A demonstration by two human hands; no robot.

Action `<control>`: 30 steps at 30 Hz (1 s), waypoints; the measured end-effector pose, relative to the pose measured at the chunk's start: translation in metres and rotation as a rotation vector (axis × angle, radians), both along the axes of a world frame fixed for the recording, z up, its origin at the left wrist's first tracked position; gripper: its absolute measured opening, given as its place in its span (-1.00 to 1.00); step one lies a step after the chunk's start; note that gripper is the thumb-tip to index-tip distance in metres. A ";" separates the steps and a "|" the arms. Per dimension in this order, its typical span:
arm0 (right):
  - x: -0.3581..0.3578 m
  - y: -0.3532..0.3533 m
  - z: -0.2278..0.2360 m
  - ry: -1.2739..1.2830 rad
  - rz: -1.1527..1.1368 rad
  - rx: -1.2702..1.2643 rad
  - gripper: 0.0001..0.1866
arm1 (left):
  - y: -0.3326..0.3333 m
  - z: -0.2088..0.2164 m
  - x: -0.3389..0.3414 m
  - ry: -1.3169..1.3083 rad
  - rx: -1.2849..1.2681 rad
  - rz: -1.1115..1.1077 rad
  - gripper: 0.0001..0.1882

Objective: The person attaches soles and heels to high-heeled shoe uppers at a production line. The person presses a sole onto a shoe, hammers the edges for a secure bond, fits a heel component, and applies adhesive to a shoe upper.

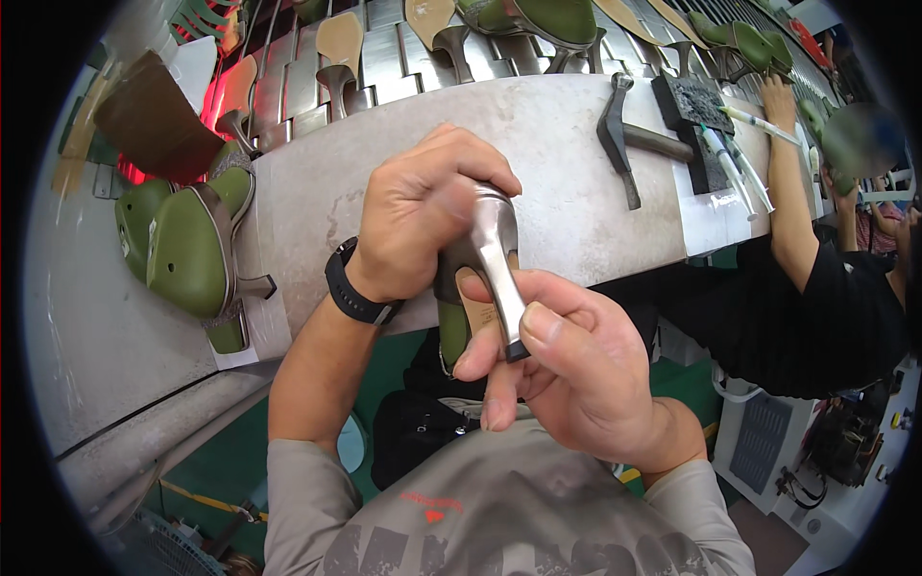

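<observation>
A high-heeled shoe [496, 252] is held over the near edge of the bench, its shiny metallic heel pointing down toward me and ending in a black tip. Part of a tan sole and a strip of green upper show below and behind the heel. My left hand [423, 213], with a black watch on the wrist, is closed around the upper end of the shoe. Thumb and fingers of my right hand [586, 360] are closed on the lower heel close to the black tip. Much of the shoe is hidden by the hands.
Green heeled shoes [187, 245] lie on the bench at left. A hammer [642, 140], a dark block [693, 110] and several syringes [727, 168] are at right. Beyond runs a slatted metal conveyor [394, 62] carrying shoes and soles with heels. A co-worker's arm [789, 206] reaches in at right.
</observation>
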State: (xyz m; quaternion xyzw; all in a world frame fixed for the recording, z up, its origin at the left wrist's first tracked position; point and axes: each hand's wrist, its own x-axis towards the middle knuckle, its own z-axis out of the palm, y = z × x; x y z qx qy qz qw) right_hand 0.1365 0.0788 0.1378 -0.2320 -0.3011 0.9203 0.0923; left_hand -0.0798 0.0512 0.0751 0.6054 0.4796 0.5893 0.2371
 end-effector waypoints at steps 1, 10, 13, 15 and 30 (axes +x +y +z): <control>-0.001 0.001 0.000 -0.031 -0.002 0.027 -0.46 | -0.001 0.005 0.000 0.084 -0.056 0.010 -0.47; -0.036 0.099 -0.006 -0.253 0.180 0.633 -0.60 | 0.036 0.005 -0.019 0.025 -0.347 0.013 -0.48; -0.044 0.125 0.005 -0.384 0.333 0.874 -0.58 | 0.043 -0.011 -0.016 -0.127 -0.245 -0.033 -0.39; -0.045 0.129 -0.007 -0.368 0.307 0.868 -0.58 | 0.044 -0.010 -0.015 -0.072 -0.266 0.001 -0.40; -0.044 0.107 -0.052 -0.265 0.141 1.250 -0.52 | 0.030 0.003 0.002 -0.154 -0.234 0.059 -0.63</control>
